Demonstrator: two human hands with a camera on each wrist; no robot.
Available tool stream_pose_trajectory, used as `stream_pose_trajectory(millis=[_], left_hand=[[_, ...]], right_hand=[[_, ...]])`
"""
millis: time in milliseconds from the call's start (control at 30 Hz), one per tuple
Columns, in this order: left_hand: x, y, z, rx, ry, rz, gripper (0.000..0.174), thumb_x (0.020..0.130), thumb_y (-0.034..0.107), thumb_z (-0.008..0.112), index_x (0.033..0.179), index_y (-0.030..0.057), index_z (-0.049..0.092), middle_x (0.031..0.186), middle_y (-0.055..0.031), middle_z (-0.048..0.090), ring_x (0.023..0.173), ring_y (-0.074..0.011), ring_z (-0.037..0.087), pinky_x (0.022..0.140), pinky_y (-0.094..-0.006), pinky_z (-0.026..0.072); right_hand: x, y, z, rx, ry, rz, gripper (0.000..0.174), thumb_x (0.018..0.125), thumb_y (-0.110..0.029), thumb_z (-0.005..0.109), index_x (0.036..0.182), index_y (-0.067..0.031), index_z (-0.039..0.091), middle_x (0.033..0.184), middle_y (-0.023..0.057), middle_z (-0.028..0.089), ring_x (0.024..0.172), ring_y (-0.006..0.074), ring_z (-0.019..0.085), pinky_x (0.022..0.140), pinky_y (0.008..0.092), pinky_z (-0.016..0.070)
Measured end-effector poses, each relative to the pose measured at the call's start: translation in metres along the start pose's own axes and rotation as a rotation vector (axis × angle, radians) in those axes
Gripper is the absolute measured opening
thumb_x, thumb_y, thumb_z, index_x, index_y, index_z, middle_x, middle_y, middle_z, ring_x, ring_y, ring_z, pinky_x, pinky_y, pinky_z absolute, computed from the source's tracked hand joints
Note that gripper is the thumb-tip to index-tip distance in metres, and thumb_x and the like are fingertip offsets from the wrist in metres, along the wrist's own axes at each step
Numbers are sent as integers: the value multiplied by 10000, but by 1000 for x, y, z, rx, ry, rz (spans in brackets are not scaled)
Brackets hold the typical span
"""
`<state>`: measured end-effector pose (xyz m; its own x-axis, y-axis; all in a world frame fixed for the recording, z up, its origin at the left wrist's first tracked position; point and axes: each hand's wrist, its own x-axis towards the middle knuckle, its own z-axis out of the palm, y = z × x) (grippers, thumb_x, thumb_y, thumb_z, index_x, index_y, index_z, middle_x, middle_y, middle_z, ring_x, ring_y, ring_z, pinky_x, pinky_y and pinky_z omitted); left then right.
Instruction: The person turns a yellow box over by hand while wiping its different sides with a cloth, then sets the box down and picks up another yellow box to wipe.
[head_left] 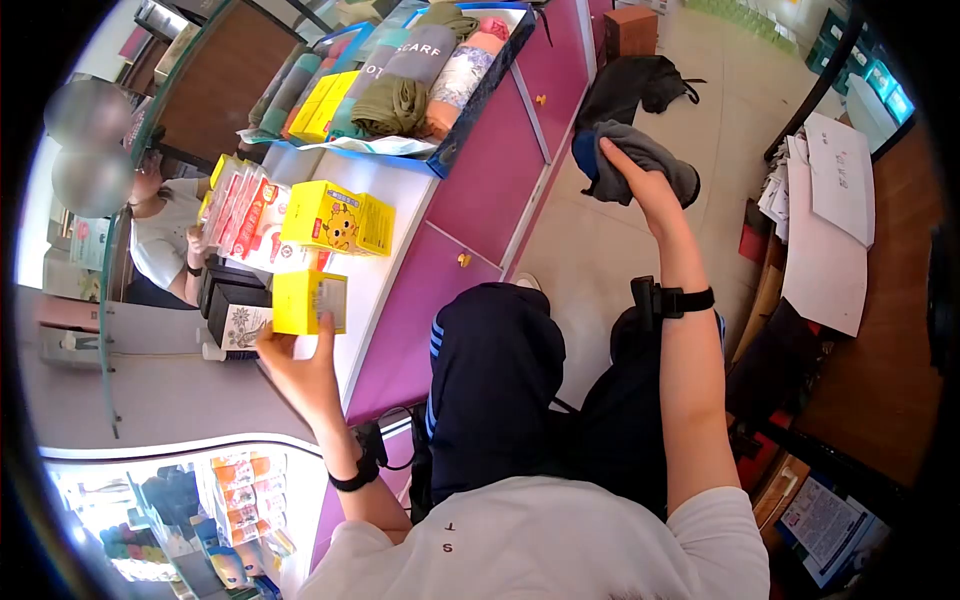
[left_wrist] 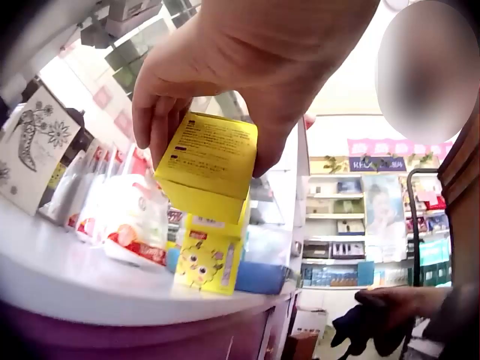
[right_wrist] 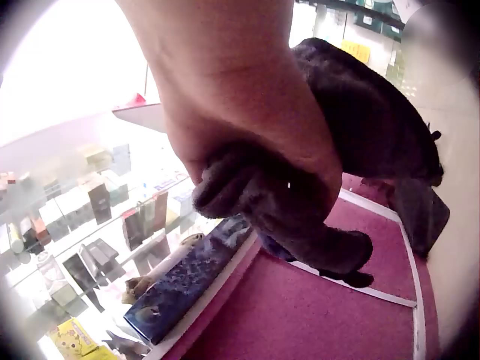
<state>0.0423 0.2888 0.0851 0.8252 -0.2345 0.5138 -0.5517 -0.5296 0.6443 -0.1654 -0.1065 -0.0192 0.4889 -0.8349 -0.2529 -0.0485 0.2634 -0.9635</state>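
My left hand pinches a small yellow box between thumb and fingers at the counter's near side. In the left wrist view its printed face shows, in front of another yellow box with a cartoon figure. That second box stands just beyond it on the white counter. My right hand, held out over the floor, grips a bunched dark grey cloth with a blue part. The right wrist view shows the cloth folded around the fingers, which it partly hides.
Red-and-white packets and a black box with a flower-print white face stand left of the yellow boxes. A blue-edged tray of rolled scarves lies farther along. A black bag sits on the floor; cardboard sheets lean at right.
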Motion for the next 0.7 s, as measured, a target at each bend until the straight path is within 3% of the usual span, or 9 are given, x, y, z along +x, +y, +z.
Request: stream_pose_trajectory(millis=[300,367,433,533,567,600,633,667,700], left_hand=[[3,-11,36,138,-114,-44,714,757,271,844,1242,-77,452,1151,-243,556,1041,-332,632,908,-394,503],[5,10,12,648,-115,216,651,766,235,831,1237,-56,489,1158,-220,563,1043,-326,630,888,-385,511],[24,56,-19,540,-160,355,492,809,193,792,1190,-25,570,1123,-167,623,999,-271,644,862,-367,516],[70,120,-46,226,-244,451,283,878,157,721,1119,17,672,1003,-86,710,884,-155,646,813,-328,504],[92,139,-50,261,-226,291,317,904,204,696,1175,42,672,1063,-69,705,936,-145,645,842,-303,497],[122,152,-43,188,-229,440,338,934,255,659,1200,47,672,1067,-56,709,917,-132,645,819,-259,493],[187,137,-46,218,-410,679,328,1020,227,500,1278,64,621,1179,-107,676,1067,-162,633,977,-284,455],[244,117,-36,340,-457,754,362,1001,281,529,1308,106,603,1215,-96,661,1064,-168,637,921,-299,502],[240,150,-7,363,-412,694,262,935,292,542,1041,88,670,1002,-86,699,883,-167,667,843,-377,530]], right_hand=[[2,4,-3,-55,-11,12,762,776,-586,738,1252,0,628,1239,128,625,1174,229,552,1008,331,398],[8,4,-4,-86,13,87,755,781,-578,738,1262,-8,624,1250,129,620,1187,228,545,1013,332,396],[7,8,-3,-57,-43,-28,722,794,-552,740,1267,-19,624,1269,122,612,1202,218,538,1017,327,394],[5,3,5,-40,-68,-121,635,811,-518,742,1233,-53,655,1205,91,650,1123,198,580,975,319,426],[7,6,6,-41,-76,-105,619,813,-516,742,1223,-59,663,1185,85,659,1103,193,589,965,316,433],[12,11,7,-49,-101,-123,621,810,-525,740,1219,-64,668,1180,85,662,1099,194,593,966,321,434],[12,15,7,-57,-117,-142,622,808,-533,738,1216,-68,673,1174,85,666,1096,195,597,967,325,434],[-10,-7,14,-175,-48,13,683,780,-571,743,1222,-55,671,1180,102,665,1105,216,597,977,343,431],[-9,-5,13,-179,-44,22,683,780,-571,743,1222,-55,671,1180,102,665,1105,216,597,977,343,431]])
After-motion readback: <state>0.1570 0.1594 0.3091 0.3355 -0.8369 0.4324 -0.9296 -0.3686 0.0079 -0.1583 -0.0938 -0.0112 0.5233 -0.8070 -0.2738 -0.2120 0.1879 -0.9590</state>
